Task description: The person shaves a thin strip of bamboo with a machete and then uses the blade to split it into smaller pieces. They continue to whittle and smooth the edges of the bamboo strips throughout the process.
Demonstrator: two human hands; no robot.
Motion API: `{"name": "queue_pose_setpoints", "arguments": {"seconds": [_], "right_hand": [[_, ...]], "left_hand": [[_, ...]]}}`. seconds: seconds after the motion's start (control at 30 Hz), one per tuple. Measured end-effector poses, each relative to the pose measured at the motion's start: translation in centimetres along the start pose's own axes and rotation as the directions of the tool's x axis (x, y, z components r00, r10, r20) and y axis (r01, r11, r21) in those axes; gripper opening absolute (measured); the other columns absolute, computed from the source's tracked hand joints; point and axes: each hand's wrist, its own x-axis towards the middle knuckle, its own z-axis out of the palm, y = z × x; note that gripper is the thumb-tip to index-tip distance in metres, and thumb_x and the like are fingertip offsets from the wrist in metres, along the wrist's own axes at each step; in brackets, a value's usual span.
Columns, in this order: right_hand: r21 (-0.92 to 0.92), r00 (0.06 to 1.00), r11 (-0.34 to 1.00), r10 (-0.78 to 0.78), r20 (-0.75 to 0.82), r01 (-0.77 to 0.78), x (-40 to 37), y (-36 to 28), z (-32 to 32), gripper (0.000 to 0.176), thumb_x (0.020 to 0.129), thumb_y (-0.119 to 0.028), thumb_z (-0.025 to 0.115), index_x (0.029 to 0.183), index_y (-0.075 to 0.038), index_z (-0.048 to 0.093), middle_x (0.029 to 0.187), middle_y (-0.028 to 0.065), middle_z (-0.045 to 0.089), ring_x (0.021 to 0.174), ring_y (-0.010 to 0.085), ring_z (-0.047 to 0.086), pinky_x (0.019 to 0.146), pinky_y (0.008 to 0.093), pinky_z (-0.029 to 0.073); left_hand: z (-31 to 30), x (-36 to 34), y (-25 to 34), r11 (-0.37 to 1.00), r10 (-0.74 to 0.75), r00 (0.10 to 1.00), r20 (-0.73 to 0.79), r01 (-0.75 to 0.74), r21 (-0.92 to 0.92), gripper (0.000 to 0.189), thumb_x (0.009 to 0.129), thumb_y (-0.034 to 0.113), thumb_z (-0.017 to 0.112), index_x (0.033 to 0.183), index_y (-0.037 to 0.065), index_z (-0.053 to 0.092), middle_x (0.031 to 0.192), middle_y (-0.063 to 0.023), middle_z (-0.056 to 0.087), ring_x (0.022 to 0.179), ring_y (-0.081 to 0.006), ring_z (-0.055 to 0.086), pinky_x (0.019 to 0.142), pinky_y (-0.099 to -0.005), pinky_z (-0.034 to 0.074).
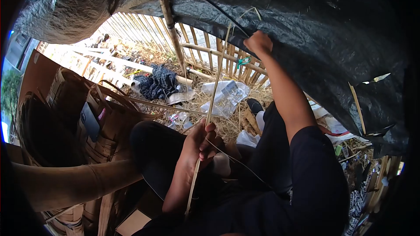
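Note:
Low in the middle, my left hand [201, 142] is closed around a long, pale bamboo strip [216, 78], which runs up past the fingers and down below the wrist. A thin, curved strand [238, 161] trails from this hand across my lap. Up by the black plastic sheet, my right hand [259, 43] is a closed fist around a long, thin, dark blade or rod [223, 13] pointing up and left. Near that fist, the bamboo strip's upper end bends over in a thin, split piece.
Woven baskets [107, 137] and a thick bamboo pole [78, 181] are at the left. A phone [89, 122] rests on a basket. Ahead stand a bamboo fence [197, 39], dark cloth [157, 83] and plastic bags [225, 98] on straw. The black sheet [315, 39] hangs at upper right.

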Motion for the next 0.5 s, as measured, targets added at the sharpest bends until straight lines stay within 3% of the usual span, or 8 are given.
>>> {"name": "queue_pose_setpoints", "arguments": {"seconds": [0.1, 0.17, 0.3, 0.33, 0.37, 0.4, 0.47, 0.5], "right_hand": [[-0.037, 0.996, 0.996, 0.082, 0.029, -0.081, 2.4, 3.3, -0.2, 0.043, 0.072, -0.028, 0.061, 0.107, -0.005, 0.068, 0.115, 0.0174, 0.065, 0.108, 0.0313, 0.063, 0.090, 0.0386, 0.051], [-0.019, 1.000, 1.000, -0.012, 0.002, 0.012, 1.6, 3.3, -0.1, 0.042, 0.070, -0.026, 0.061, 0.105, -0.006, 0.069, 0.113, 0.0173, 0.065, 0.107, 0.0321, 0.062, 0.092, 0.0388, 0.050], [0.108, 0.955, 0.953, -0.291, 0.062, 0.284, -0.6, 1.5, 1.7, 0.034, 0.061, -0.025, 0.067, 0.089, -0.007, 0.072, 0.090, 0.0167, 0.070, 0.087, 0.0325, 0.068, 0.076, 0.0394, 0.053], [0.193, 0.906, 0.885, -0.412, -0.100, 0.424, -2.3, 1.3, 2.7, 0.031, 0.060, -0.026, 0.068, 0.082, -0.004, 0.071, 0.081, 0.0184, 0.069, 0.080, 0.0304, 0.069, 0.069, 0.0389, 0.052], [0.301, 0.869, 0.841, -0.489, 0.071, 0.449, -3.1, 1.4, 3.0, 0.028, 0.060, -0.027, 0.068, 0.074, -0.002, 0.068, 0.069, 0.0179, 0.065, 0.067, 0.0292, 0.067, 0.062, 0.0383, 0.050], [0.269, 0.807, 0.809, -0.571, 0.149, 0.522, -4.4, 1.4, 3.2, 0.024, 0.060, -0.025, 0.068, 0.067, -0.002, 0.064, 0.060, 0.0159, 0.061, 0.057, 0.0277, 0.062, 0.056, 0.0379, 0.045], [0.306, 0.687, 0.692, -0.712, 0.145, 0.653, -8.7, 0.9, 2.4, 0.018, 0.060, -0.020, 0.065, 0.057, -0.004, 0.056, 0.051, 0.0125, 0.053, 0.052, 0.0286, 0.058, 0.053, 0.0395, 0.043], [0.325, 0.622, 0.625, -0.773, 0.126, 0.710, -10.6, 0.8, 2.2, 0.019, 0.061, -0.020, 0.066, 0.055, -0.005, 0.055, 0.050, 0.0119, 0.053, 0.053, 0.0302, 0.059, 0.055, 0.0396, 0.044]], "left_hand": [[0.3, -1.1, 1.5, 0.996, 0.070, 0.998, -0.003, -0.070, -0.052, 0.031, 0.103, 0.034, 0.031, 0.084, 0.013, 0.044, 0.045, 0.0044, 0.030, 0.027, -0.0085, 0.027, 0.025, -0.0197, 0.022], [-0.4, -0.9, 2.6, 0.988, 0.154, 0.979, -0.132, -0.149, 0.045, 0.030, 0.103, 0.034, 0.032, 0.085, 0.014, 0.045, 0.045, 0.0047, 0.031, 0.027, -0.0078, 0.028, 0.024, -0.0191, 0.024], [-1.0, -0.5, 3.6, 0.982, 0.180, 0.980, -0.079, -0.184, -0.038, 0.029, 0.104, 0.030, 0.031, 0.088, 0.010, 0.046, 0.048, 0.0031, 0.035, 0.027, -0.0086, 0.035, 0.024, -0.0179, 0.030], [-0.8, -0.3, 3.7, 0.981, 0.184, 0.980, -0.079, -0.188, -0.045, 0.029, 0.104, 0.030, 0.031, 0.088, 0.010, 0.046, 0.048, 0.0031, 0.035, 0.027, -0.0086, 0.035, 0.024, -0.0179, 0.030], [-0.7, -0.2, 3.7, 0.983, 0.181, 0.980, -0.082, -0.183, -0.020, 0.029, 0.104, 0.029, 0.031, 0.087, 0.011, 0.046, 0.047, 0.0032, 0.035, 0.026, -0.0086, 0.035, 0.024, -0.0177, 0.030], [-0.6, 0.0, 3.6, 0.984, 0.177, 0.980, -0.086, -0.177, 0.007, 0.029, 0.104, 0.029, 0.030, 0.087, 0.011, 0.046, 0.047, 0.0034, 0.034, 0.026, -0.0086, 0.034, 0.024, -0.0174, 0.029], [-0.8, 0.6, 2.8, 0.986, 0.162, 0.979, -0.122, -0.158, 0.045, 0.030, 0.103, 0.033, 0.034, 0.085, 0.012, 0.047, 0.046, 0.0039, 0.033, 0.026, -0.0084, 0.032, 0.024, -0.0179, 0.026], [-0.7, 1.0, 2.4, 0.976, 0.156, 0.975, -0.160, -0.127, 0.178, 0.032, 0.102, 0.035, 0.035, 0.086, 0.011, 0.048, 0.047, 0.0039, 0.033, 0.028, -0.0079, 0.031, 0.025, -0.0193, 0.024]]}}
